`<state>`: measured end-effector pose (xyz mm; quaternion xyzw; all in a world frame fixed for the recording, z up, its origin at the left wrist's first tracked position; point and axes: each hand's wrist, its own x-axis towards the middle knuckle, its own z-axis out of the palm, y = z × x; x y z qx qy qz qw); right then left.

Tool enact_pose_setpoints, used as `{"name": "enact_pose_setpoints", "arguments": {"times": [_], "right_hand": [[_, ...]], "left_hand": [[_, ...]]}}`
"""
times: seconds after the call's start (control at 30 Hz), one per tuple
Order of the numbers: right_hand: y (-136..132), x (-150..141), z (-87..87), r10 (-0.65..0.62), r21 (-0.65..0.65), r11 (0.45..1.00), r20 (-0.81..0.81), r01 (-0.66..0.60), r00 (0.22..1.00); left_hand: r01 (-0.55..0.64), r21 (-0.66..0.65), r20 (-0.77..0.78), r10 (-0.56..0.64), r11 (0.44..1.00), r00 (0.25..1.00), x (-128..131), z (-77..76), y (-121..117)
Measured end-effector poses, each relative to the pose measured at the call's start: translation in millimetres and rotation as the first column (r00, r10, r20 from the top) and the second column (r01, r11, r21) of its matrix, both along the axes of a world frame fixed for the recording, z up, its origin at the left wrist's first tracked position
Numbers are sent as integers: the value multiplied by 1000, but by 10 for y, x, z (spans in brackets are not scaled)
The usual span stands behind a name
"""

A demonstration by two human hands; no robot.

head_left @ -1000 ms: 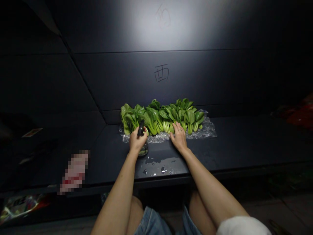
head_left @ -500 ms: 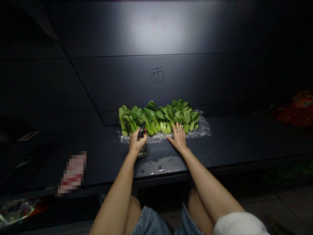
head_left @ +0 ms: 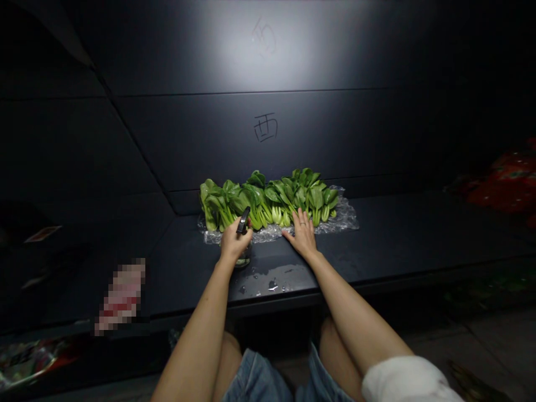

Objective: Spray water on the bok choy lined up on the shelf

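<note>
A row of leafy green bok choy [head_left: 255, 201] lies on crinkled clear plastic wrap [head_left: 345, 216] against the back wall of a dark shelf. My left hand [head_left: 234, 240] is wrapped round a spray bottle [head_left: 243, 220] with a black head, in front of the left half of the row; its clear base shows below my fingers. My right hand [head_left: 303, 231] lies flat with fingers spread, its fingertips touching the pale stems right of the middle. Drops of water [head_left: 273, 285] wet the shelf top between my forearms.
The dark shelf [head_left: 397, 234] runs across the view, its front edge near my knees. Red packaging [head_left: 498, 184] sits at the far right. A small card [head_left: 43, 234] lies at the left, above a blurred-out patch. Shiny packets [head_left: 33, 360] are at lower left.
The whole view has shifted slightly, so everything sits a little further left and up. My hands keep the same places relative to the bok choy and the spray bottle.
</note>
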<state>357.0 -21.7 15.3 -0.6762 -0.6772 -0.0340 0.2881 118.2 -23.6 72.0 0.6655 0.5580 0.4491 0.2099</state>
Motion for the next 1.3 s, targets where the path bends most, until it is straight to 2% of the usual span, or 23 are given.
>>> {"name": "enact_pose_setpoints", "arguments": {"times": [0.4, 0.6, 0.8, 1.03, 1.3], "right_hand": [[13, -5, -1, -10, 38, 999, -43, 12, 999], [25, 1, 12, -7, 54, 998, -54, 10, 999], [35, 10, 63, -20, 2, 1000, -62, 20, 998], [51, 70, 42, 11, 31, 999, -62, -9, 998], [25, 98, 91, 25, 95, 995, -90, -17, 996]], "left_hand": [[15, 21, 34, -16, 1000, 999, -21, -28, 29], [-25, 37, 101, 21, 999, 995, 20, -34, 29], [-27, 48, 73, 23, 998, 997, 132, 21, -18], [-15, 18, 20, 15, 1000, 1000, 184, 56, -46], [2, 28, 48, -3, 1000, 999, 219, 67, -61]]}}
